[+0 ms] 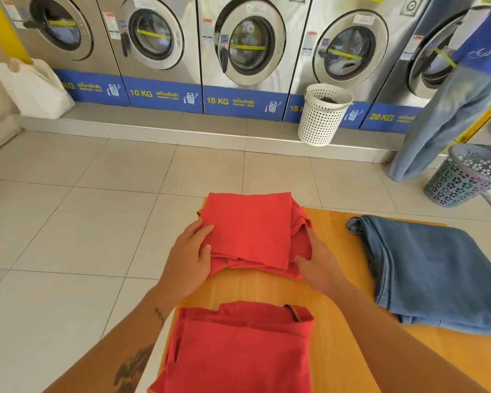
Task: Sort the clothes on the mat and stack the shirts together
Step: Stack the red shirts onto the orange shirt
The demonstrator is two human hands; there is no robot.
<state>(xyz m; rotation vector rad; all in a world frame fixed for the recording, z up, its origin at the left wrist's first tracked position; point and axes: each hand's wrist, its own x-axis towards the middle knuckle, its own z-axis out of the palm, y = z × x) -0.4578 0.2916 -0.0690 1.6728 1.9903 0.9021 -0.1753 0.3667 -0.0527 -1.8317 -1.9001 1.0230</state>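
Nearest to the camera lies a folded red shirt on the near left part of the orange mat, with a dark collar band showing at its far right corner. Above it two bare forearms reach forward, the left one with a dark tattoo. A little farther, the left hand grips the near left edge of a second red shirt, the thumb pressed on top of the folded cloth and the other fingers under or beside it. The right hand holds the near right side of the same shirt, its thumb lying on the lower layer and its fingers curled around the bunched edge. This shirt is folded to a rough square and rests at the far end of the mat, with its far left corner over the mat's edge. To the right on the mat, apart from the shirts, lies a pair of folded blue jeans. Beyond the mat is a pale tiled floor. At the far right stands a grey openwork basket, with a person in jeans just beside it. Farthest is a row of steel washing machines on a low step, a white perforated basket before them and a white bag at the far left.
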